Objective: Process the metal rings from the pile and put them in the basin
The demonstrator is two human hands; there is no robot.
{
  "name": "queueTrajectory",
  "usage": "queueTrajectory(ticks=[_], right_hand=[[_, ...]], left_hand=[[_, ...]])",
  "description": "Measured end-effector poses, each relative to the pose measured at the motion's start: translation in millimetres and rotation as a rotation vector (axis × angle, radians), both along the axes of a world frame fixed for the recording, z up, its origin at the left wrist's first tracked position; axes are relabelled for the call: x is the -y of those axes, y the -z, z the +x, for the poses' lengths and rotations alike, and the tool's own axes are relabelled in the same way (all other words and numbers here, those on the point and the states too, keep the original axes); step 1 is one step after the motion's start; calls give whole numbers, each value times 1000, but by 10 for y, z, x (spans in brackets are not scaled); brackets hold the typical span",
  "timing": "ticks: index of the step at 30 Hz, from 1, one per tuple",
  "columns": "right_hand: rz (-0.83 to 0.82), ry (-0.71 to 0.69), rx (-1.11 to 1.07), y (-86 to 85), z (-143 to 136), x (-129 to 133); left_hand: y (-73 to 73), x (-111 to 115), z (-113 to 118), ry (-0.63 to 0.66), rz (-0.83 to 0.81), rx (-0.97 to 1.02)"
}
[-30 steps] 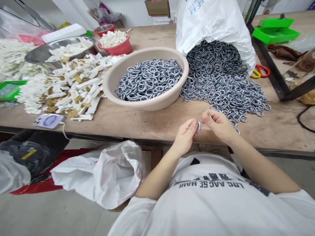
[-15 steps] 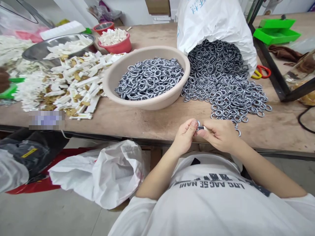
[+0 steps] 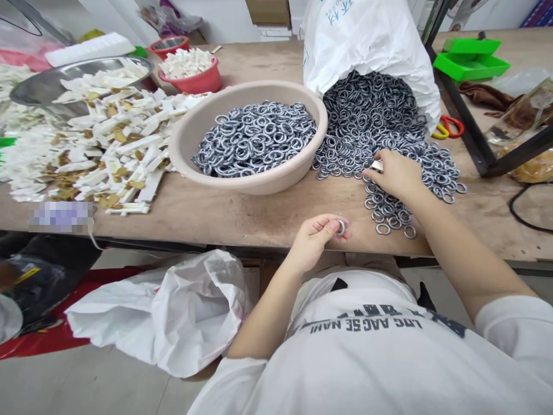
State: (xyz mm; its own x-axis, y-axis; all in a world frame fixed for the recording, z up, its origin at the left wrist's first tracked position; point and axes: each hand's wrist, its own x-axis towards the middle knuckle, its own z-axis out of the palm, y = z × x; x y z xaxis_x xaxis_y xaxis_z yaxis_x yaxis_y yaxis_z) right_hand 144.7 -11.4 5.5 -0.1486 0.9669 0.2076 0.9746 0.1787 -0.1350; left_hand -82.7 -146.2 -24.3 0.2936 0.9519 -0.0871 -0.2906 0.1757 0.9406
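Between the thumb and fingers of my left hand is a grey ring, held above the table's front edge. My right hand is over the loose pile of grey rings that spreads out of a white sack. A small pale, shiny piece is pinched between its thumb and forefinger; its exact kind does not show. To the left of the pile stands a beige basin with many similar rings in it.
Left of the basin lies a heap of white and gold pieces, with a steel bowl and a pink bowl behind. Green trays, a black metal frame and red-handled scissors are at right. A white bag hangs below the table edge.
My hands have come apart. The right one has moved forward and up onto the ring pile with the small piece, while the left one stays near the edge holding a ring.
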Motion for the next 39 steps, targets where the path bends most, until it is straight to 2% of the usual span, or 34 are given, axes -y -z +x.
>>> queueTrajectory(ticks=[4,7,10,12,16,19,21,25,31,35,39], right_hand=[[-19,-98,26,72,-86,-115],[-32,-178,-3,91,-150,-80],[-52,-204,-87,40,-147,1],[-144,-237,-355,-13,-153,107],[-427,-376,-1094,-51,-303,456],[-504,-406,-1382,26,-456,690],[-469,-393,-1447,91,-505,775],[-226,-426,-1285,126,-475,844],[3,-491,-1027,43,-447,923],[49,-488,-904,23,-377,952],[-9,-481,-628,2,-272,1036]], left_hand=[[29,-101,-34,-139,-144,88],[38,-151,-75,-201,-225,139],[33,-208,-79,-225,-264,191],[11,-246,-23,-230,-266,184],[-69,-267,213,-159,-188,140],[-125,-218,362,-55,-146,157],[-147,-174,397,-24,-175,187],[-143,-115,363,-22,-271,253],[-112,-83,389,-65,-233,232],[-138,-68,400,-82,-206,237],[-142,-68,362,-162,-93,223]])
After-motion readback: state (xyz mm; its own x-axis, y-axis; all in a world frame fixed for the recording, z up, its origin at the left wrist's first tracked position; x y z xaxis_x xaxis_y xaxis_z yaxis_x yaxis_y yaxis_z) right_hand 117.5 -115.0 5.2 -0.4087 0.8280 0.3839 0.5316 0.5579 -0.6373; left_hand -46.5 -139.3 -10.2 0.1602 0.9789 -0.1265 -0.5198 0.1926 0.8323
